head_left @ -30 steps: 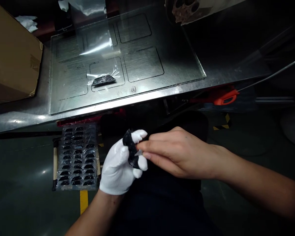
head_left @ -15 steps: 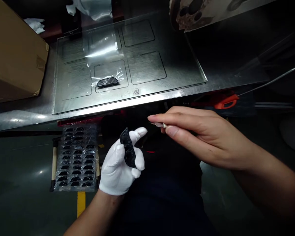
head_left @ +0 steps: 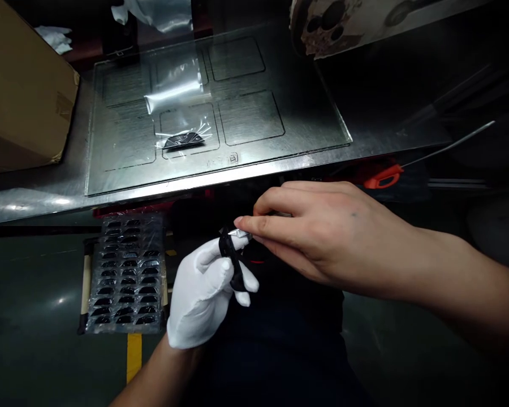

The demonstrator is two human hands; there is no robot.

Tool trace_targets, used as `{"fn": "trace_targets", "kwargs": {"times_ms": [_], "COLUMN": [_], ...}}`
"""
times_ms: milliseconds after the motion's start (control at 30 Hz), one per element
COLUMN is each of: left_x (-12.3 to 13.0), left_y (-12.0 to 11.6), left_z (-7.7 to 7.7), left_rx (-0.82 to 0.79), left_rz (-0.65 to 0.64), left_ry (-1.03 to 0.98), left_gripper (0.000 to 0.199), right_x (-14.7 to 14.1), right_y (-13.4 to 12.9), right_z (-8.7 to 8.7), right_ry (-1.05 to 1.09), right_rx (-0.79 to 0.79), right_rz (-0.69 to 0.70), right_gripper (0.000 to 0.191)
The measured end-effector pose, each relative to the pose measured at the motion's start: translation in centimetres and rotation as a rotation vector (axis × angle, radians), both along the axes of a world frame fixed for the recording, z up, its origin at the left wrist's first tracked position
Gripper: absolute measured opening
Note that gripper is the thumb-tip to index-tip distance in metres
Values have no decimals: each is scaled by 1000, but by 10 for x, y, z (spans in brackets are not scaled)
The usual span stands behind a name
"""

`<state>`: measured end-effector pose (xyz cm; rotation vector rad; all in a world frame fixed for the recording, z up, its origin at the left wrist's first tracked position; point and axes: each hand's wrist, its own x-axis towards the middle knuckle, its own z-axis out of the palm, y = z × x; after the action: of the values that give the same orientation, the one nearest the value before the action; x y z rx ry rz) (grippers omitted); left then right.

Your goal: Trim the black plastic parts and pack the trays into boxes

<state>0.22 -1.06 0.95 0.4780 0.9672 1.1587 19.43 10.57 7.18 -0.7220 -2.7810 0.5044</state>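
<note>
My left hand (head_left: 207,285), in a white glove, is closed around a narrow black plastic part (head_left: 233,263) held tilted between thumb and fingers. My bare right hand (head_left: 314,232) pinches a small silvery blade (head_left: 238,233) whose tip is at the upper end of the black part. The fingers cover most of the blade, and I cannot tell whether its edge touches the part. Beyond both hands, a similar black part (head_left: 184,141) in clear film lies on the glass sheet (head_left: 250,118).
A cardboard box (head_left: 21,90) stands at the left of the metal table (head_left: 34,195). Below the table edge, a clear tray (head_left: 127,271) contains several black parts. An orange-handled tool (head_left: 384,177) with a long thin rod sticks out at right.
My right hand has moved left and down, bringing the blade to the black part. My left hand has turned the part so that it shows more edge-on.
</note>
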Motion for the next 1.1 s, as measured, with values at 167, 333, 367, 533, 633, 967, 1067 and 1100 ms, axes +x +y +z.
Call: {"fn": "trace_targets", "kwargs": {"times_ms": [167,333,367,533,633,967,1067,1100], "left_x": [1,-2,-3,-6,-7,-8,-8,-9], "left_y": [2,4,4,7,7,4,3,2], "left_z": [3,0,0,-3,-4,-10,-13,-14], "left_rx": [-43,-80,-91,-161,-162,-161,-159,-151], "left_rz": [7,-31,-45,-106,-116,-83,-59,-56], "left_ry": [43,55,46,-13,-15,-77,-103,-110], "left_gripper": [35,39,39,41,36,24,19,19], "right_x": [-3,-6,-6,-11,-17,-35,-37,-36], "right_y": [0,1,2,6,8,6,6,6], "right_z": [-4,-5,-4,7,16,30,33,33], "right_ry": [-39,-103,-126,-191,-254,-360,-484,-502], "right_rx": [26,50,72,134,150,146,238,259], "right_rz": [-35,-42,-28,43,90,123,141,131], "right_gripper": [29,27,27,25,25,27,11,10]}}
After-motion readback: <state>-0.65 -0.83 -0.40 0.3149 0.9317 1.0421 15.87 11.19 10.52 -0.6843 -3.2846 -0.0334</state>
